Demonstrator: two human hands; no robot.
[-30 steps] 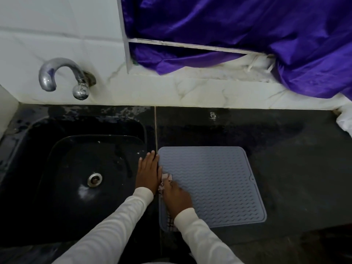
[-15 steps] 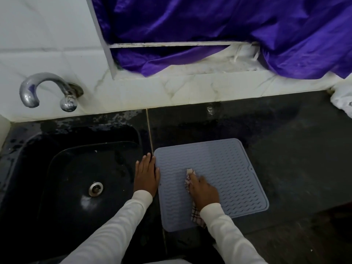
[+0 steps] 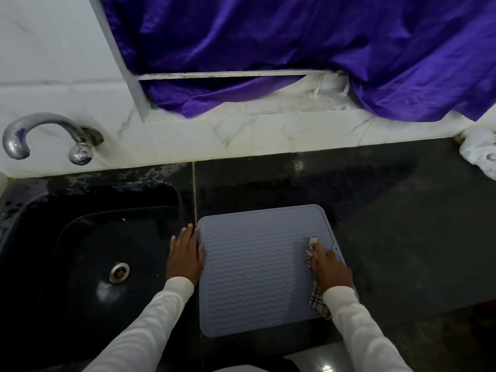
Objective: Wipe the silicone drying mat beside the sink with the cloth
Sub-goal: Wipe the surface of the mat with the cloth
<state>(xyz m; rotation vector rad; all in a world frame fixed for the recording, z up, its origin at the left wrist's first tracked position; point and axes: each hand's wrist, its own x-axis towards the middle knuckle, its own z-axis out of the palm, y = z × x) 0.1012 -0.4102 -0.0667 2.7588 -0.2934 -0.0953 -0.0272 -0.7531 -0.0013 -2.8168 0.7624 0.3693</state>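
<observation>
A grey-blue silicone drying mat (image 3: 255,269) with a wavy ribbed surface lies flat on the dark counter, just right of the black sink (image 3: 88,259). My right hand (image 3: 328,269) presses a checked white-and-red cloth (image 3: 316,298) onto the mat near its right edge; most of the cloth is hidden under the hand. My left hand (image 3: 185,256) lies flat with fingers together on the counter strip between sink and mat, touching the mat's left edge.
A chrome tap (image 3: 45,135) juts from the white tiled wall above the sink, whose drain (image 3: 119,272) shows at the bottom. Purple fabric (image 3: 295,49) hangs over the window ledge behind. A crumpled white bag (image 3: 480,154) sits at the counter's far right.
My right hand has swept the cloth from the mat's left edge across to its right edge. My left hand has stayed at the left edge. The camera view has shifted slightly.
</observation>
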